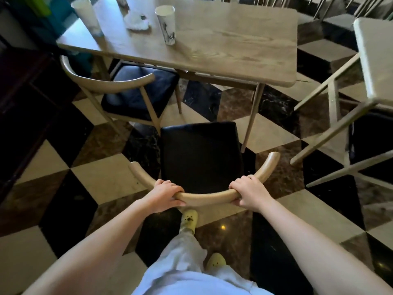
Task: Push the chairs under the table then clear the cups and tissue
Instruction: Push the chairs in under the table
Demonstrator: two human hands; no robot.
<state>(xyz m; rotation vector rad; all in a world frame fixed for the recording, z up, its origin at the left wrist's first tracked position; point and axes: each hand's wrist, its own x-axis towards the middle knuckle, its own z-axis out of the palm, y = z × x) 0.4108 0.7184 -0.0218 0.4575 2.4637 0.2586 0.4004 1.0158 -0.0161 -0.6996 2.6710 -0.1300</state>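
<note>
A wooden chair with a black seat [200, 154] stands in front of me, away from the wooden table [234, 50]. My left hand [165, 194] and my right hand [248, 192] both grip its curved backrest rail. A second chair [136, 92] sits at the table's left, its seat partly under the tabletop. On the table stand two tall white paper cups, one near the middle [167, 24] and one at the far left [88, 17]. A crumpled white tissue [137, 22] lies between them.
Another wooden table [374, 60] with its legs stands to the right. The floor is chequered in black, cream and brown tiles. Dark furniture [25, 103] fills the left side. More chair legs show beyond the table at the top. My feet in yellow slippers are behind the chair.
</note>
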